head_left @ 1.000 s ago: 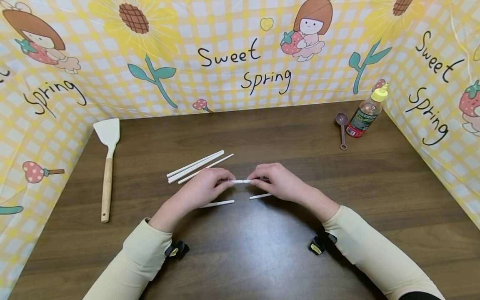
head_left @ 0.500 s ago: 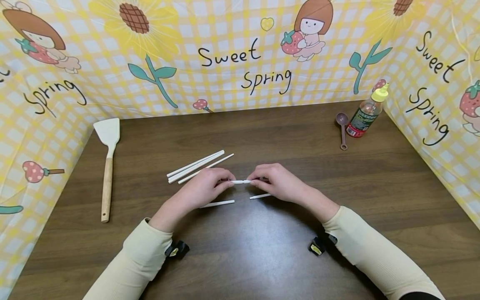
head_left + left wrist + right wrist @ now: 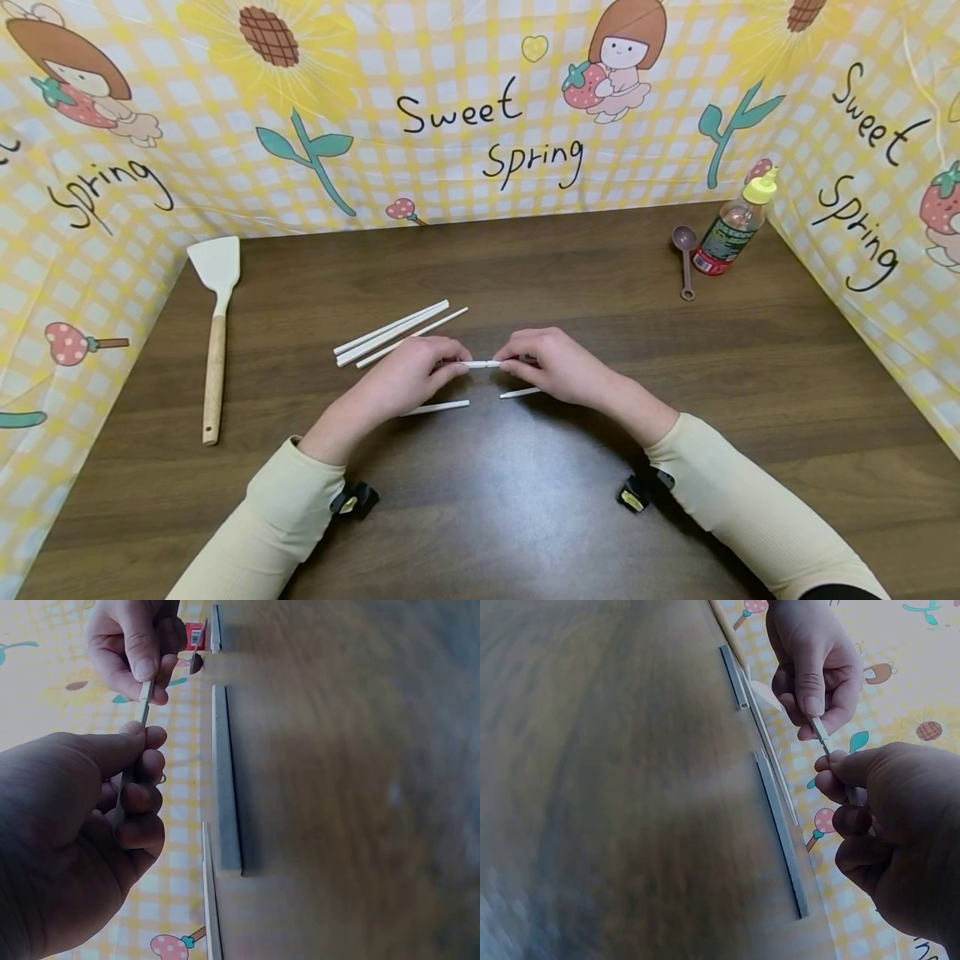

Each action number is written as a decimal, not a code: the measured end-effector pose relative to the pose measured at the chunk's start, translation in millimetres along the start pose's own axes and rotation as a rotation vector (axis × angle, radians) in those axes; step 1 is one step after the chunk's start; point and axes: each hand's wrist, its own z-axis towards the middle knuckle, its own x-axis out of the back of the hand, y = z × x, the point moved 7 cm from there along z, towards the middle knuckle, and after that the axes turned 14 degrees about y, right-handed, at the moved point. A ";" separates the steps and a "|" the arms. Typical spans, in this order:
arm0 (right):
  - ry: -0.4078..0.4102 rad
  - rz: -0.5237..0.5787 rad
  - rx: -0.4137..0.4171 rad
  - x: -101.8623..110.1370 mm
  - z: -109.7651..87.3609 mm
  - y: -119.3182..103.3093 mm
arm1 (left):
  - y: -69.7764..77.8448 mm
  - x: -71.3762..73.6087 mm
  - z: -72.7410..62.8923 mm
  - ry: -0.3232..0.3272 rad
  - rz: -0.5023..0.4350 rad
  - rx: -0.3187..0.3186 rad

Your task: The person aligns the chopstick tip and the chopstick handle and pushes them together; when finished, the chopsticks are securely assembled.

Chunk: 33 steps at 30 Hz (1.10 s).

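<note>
My left hand (image 3: 420, 375) and right hand (image 3: 562, 364) face each other above the wooden table, fingertips a short way apart. Each pinches one end of a slim white stick (image 3: 477, 364), which runs level between them. A notch-like seam shows partway along the stick (image 3: 819, 731) in the right wrist view; its ends are hidden in the fingers. Below my left hand lies a short white stick piece (image 3: 442, 407), partly covered by it. Another short piece (image 3: 519, 392) lies under my right hand; its near end (image 3: 760, 755) looks stepped and narrower.
Several long white sticks (image 3: 390, 333) lie behind my left hand. A white spatula (image 3: 215, 358) with a wooden handle is at the left. At the back right are a brown measuring spoon (image 3: 684, 258) and a yellow-capped bottle (image 3: 727, 233). Printed cloth (image 3: 465, 183) walls the table's back and sides.
</note>
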 end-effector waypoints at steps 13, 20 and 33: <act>0.014 -0.006 0.004 -0.7 -0.8 -0.1 | 1.7 -1.6 -0.6 0.022 0.008 -0.020; 0.014 -0.013 0.001 -0.9 -1.6 -0.7 | 1.8 -2.9 -1.0 0.013 0.004 -0.012; 0.015 -0.024 0.005 -1.6 -1.9 -0.4 | 4.3 -2.5 -1.1 0.008 -0.007 -0.014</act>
